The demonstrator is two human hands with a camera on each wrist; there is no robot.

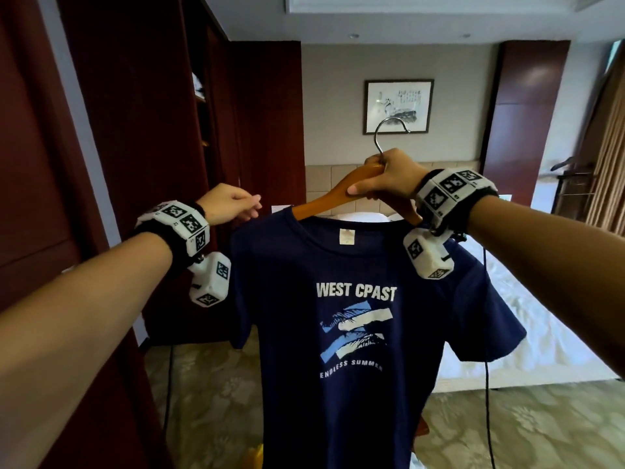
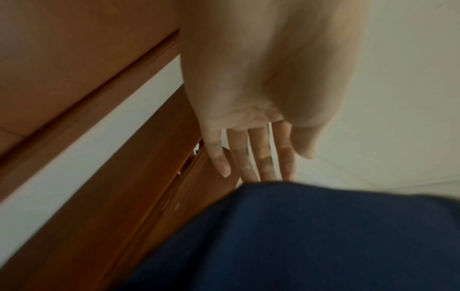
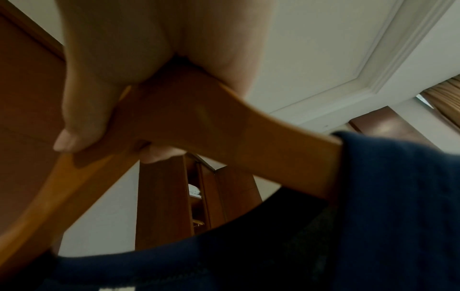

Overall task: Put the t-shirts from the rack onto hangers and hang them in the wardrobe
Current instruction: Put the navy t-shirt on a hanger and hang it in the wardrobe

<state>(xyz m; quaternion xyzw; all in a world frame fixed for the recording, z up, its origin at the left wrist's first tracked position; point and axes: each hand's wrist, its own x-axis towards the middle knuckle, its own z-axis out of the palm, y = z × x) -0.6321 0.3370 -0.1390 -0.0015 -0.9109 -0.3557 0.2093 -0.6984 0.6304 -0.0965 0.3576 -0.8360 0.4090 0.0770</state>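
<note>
Right hand [image 1: 389, 177] grip clamped on wooden hanger [image 1: 324, 198] crown below hook; navy t-shirt [image 1: 355, 316] hangs on it, mid-air. Left hand [image 1: 230, 204] grip relaxed, fingers straight at shirt shoulder. Advice: seat shoulder evenly, keep hanger level, carry to wardrobe [image 1: 162, 130].

Both forearms are bare, no sleeves showing. Each wrist wears a black strap carrying white blocks [image 1: 179, 221] printed with black square markers. A thin black cable [image 1: 487, 333] hangs below the right wrist's blocks [image 1: 449, 187].
</note>
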